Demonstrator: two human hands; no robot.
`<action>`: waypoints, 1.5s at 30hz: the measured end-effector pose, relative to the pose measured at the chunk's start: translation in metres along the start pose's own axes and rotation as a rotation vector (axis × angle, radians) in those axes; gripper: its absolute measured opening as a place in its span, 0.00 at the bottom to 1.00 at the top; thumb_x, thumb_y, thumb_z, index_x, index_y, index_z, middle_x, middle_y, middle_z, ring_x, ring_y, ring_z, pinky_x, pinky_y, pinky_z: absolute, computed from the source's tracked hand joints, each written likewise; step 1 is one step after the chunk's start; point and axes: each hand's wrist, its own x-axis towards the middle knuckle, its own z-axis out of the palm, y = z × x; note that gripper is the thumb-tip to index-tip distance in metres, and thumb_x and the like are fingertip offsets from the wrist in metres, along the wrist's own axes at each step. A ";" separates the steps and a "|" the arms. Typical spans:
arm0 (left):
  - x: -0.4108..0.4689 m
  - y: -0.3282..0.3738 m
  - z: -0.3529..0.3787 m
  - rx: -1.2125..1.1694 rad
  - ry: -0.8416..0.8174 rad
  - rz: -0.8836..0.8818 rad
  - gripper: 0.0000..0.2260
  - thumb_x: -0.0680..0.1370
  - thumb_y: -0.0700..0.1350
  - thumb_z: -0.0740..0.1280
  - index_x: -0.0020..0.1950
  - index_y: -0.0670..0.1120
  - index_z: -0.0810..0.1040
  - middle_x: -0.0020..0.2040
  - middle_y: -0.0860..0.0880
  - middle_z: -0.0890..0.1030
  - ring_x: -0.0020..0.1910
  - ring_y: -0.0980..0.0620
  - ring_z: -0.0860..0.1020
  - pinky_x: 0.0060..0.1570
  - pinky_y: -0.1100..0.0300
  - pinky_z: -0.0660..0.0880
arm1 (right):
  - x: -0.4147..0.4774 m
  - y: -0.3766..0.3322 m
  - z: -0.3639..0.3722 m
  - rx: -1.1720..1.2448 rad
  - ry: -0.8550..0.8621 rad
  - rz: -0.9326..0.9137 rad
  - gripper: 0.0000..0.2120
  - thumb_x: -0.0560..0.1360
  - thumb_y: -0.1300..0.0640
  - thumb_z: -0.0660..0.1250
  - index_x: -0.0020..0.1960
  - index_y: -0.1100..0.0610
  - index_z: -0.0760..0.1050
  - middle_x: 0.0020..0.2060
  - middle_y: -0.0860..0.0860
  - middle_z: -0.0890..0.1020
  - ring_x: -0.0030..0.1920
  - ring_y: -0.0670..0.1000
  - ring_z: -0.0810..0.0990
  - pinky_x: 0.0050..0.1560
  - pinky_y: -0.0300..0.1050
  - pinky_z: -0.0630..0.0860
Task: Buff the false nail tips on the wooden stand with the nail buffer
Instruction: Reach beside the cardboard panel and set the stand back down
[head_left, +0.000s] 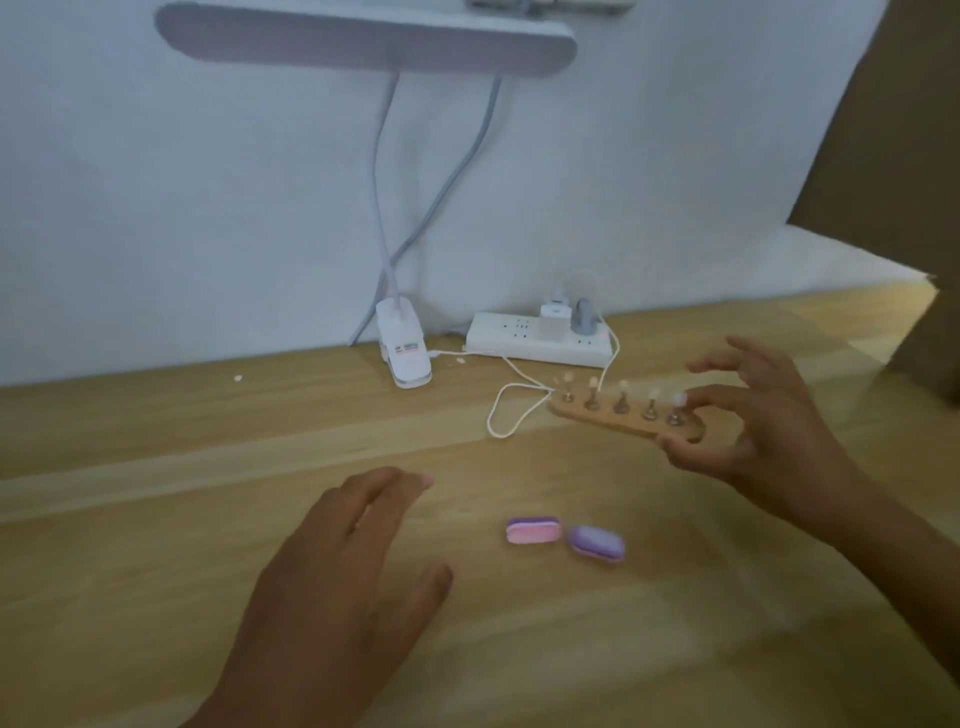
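The right hand holds the long, light wooden stand by its right end. The thumb is curled under that end and a finger comes in from above, beside the last post. The other fingers are spread in the air. The stand lies toward the back right of the pale wood-grain bench, tilted; I cannot tell whether its left end touches the surface.

5 small pale false nail tips sit upright in a row on little metal posts along the stand.

The left hand is over the front middle of the bench, palm down, fingers straight and slightly apart, gripping nothing.

Just right of it, nearer the front edge than the stand, lie 2 small oval blocks almost end to end: a pink nail buffer with purple bands and a purple nail buffer. Neither hand touches them.

At the back edge, a white clip-on desk lamp is clamped on, its long flat head overhead. Right of it lies a white power strip with plugs in it. A thin white cable loops in front of it, just left of the stand.
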 end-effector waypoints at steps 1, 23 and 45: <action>0.013 0.009 0.008 0.023 -0.056 0.026 0.26 0.69 0.62 0.58 0.63 0.55 0.77 0.61 0.57 0.77 0.57 0.61 0.70 0.47 0.64 0.75 | 0.005 0.025 -0.004 -0.034 0.016 0.122 0.17 0.64 0.55 0.82 0.50 0.59 0.85 0.61 0.55 0.79 0.72 0.60 0.65 0.71 0.53 0.60; 0.204 0.206 0.241 -0.077 -0.275 0.108 0.12 0.75 0.54 0.60 0.55 0.50 0.74 0.56 0.49 0.72 0.57 0.46 0.68 0.55 0.51 0.64 | 0.046 0.185 0.011 -0.166 0.355 0.863 0.24 0.77 0.41 0.63 0.60 0.60 0.75 0.59 0.59 0.77 0.61 0.59 0.75 0.58 0.53 0.71; 0.189 0.208 0.250 -0.021 -0.210 0.142 0.13 0.80 0.51 0.53 0.62 0.50 0.69 0.60 0.51 0.70 0.58 0.50 0.68 0.59 0.55 0.63 | 0.107 0.239 0.024 -0.388 -0.024 0.766 0.29 0.79 0.42 0.56 0.71 0.62 0.67 0.69 0.60 0.70 0.70 0.61 0.66 0.70 0.55 0.62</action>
